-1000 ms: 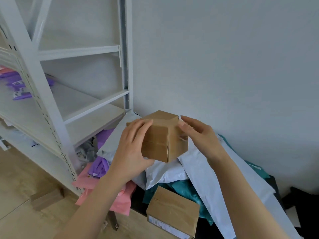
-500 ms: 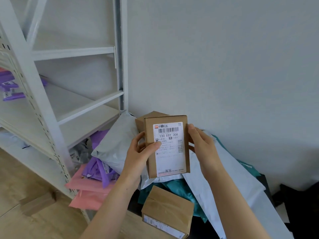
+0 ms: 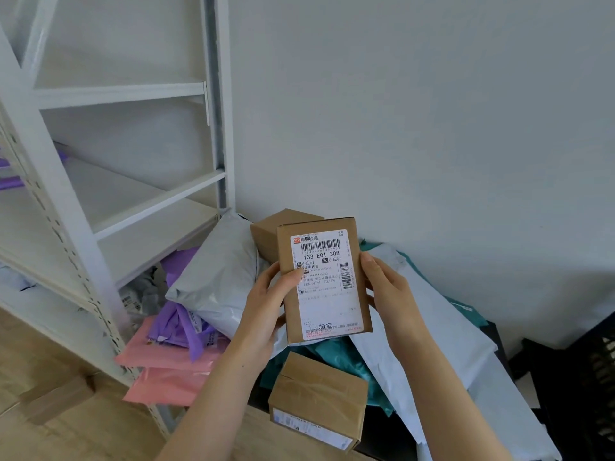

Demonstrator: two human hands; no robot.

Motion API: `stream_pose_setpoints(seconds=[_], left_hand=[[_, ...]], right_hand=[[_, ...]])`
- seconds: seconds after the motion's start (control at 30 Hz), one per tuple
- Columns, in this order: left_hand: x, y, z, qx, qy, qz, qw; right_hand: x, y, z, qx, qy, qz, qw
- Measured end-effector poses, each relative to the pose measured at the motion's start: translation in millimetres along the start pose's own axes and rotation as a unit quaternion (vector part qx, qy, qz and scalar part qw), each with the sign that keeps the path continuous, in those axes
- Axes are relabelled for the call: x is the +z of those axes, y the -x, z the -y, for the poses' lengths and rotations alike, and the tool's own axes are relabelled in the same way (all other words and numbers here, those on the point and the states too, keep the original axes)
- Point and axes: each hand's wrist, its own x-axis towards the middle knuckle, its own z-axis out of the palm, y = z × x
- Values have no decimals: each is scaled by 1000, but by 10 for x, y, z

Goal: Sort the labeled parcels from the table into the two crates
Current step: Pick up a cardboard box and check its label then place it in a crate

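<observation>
Label check | left hand and right hand clasp labeled cardboard box by its side edges | rigid, apparently light, easily held.

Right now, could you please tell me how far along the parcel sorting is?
Done: nothing shown; the inside of the dark crate is out of view. In hand: left hand and right hand hold a labeled box, label facing the camera. Left: the taped box, grey mailer, pink mailers and more lie piled.
</observation>
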Motion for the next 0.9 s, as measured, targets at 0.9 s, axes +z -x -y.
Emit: stream_pose_setpoints(seconds=[0.9], left_hand=[[112, -31, 116, 15, 8, 36, 999]], right_hand=[[-102, 28, -72, 34, -6, -21, 999]])
